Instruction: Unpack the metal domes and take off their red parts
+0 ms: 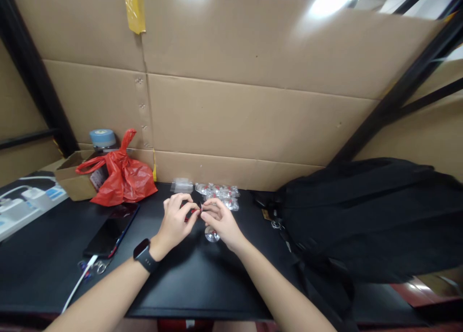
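Note:
In the middle of the black table, my left hand [177, 217] and my right hand [223, 224] meet with fingertips pinched together. Between them is a small thin red piece [201, 208] with a pale edge, too small to name and partly covered by the fingers. More red shows under the fingers of my left hand, but its shape is hidden. A round, shiny clear item [211, 234] with a bit of red lies just below my right hand's fingers. Behind the hands are several clear plastic packets [222, 192] with red inside. Left of those lies a stack of clear plastic sleeves [182, 185].
A black bag [369, 216] fills the right side. To the left are a charging phone [111, 230], a key ring [101, 267], a tied red plastic bag [125, 177], a small cardboard box [74, 182] and a power strip [36, 204]. A cardboard wall [231, 115] closes the back.

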A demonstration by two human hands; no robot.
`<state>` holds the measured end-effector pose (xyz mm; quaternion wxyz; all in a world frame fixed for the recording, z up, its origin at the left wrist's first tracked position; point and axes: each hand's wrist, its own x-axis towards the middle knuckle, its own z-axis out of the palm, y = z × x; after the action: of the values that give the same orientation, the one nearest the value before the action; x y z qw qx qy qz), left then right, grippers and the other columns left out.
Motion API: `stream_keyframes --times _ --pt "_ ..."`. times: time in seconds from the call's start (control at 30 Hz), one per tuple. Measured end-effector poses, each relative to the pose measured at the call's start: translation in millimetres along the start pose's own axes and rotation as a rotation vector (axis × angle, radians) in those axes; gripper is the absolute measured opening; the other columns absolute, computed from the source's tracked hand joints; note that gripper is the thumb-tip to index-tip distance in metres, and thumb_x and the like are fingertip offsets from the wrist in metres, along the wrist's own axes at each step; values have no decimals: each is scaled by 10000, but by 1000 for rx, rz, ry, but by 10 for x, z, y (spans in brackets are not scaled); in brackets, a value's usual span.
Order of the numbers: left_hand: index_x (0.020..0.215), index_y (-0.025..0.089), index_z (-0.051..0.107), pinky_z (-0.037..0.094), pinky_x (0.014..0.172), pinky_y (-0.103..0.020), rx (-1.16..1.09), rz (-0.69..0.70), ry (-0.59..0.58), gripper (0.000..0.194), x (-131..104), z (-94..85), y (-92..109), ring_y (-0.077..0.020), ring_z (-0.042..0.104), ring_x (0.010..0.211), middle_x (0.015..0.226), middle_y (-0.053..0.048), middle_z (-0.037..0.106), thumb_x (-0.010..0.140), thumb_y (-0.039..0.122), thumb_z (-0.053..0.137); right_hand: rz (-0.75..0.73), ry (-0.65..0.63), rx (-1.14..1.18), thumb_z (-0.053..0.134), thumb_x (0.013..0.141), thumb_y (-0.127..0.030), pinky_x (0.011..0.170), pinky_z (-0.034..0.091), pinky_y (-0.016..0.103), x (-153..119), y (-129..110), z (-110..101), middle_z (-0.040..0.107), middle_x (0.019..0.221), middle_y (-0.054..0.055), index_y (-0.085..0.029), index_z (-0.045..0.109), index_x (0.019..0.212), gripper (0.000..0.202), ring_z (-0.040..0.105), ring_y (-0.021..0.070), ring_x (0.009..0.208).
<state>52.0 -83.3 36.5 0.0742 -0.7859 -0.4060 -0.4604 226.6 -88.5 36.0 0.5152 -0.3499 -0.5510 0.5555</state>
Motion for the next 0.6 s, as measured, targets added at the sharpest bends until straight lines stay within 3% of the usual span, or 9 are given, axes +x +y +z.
stream_keyframes --times 0.13,0.23,0.37,0.5,0.6 --pt "930 227 695 322 928 -428 57 53 -2 116 -3 -21 -4 -268 535 1105 1037 -82 645 928 252 582 65 -15 28 804 731 -454 589 488 223 -8 -34 -9 665 895 5 -232 549 958 408 602 116 693" --pt "949 259 717 304 948 -439 38 28 -49 129 -10 -24 -29 -282 525 1124 1068 -82 654 919 265 592 100 -39 -25 699 799 -567 551 484 226 5 -23 -31 647 837 11 -220 581 891 378 593 125 666" --pt "940 270 730 299 974 -452 -1 -38 -87 144 -17 -21 -51 -291 509 1144 1073 -85 647 914 284 589 13 -75 -134 578 874 -612 657 525 263 14 0 -45 631 852 30 -213 612 829 403 611 152 765" --pt "897 261 727 315 977 -437 -68 -72 -95 135 3 -25 -23 -271 523 1104 1011 -72 647 912 302 599 -35 -87 -260 583 886 -580 625 504 265 26 35 -58 599 852 13 -224 586 859 357 573 144 706" --pt "926 249 699 353 956 -407 -193 -204 -86 182 31 -32 1 -245 541 1070 1023 -60 628 945 351 550 -188 -80 -382 554 921 -533 771 510 301 50 58 -88 609 963 44 -212 590 821 338 596 180 878"
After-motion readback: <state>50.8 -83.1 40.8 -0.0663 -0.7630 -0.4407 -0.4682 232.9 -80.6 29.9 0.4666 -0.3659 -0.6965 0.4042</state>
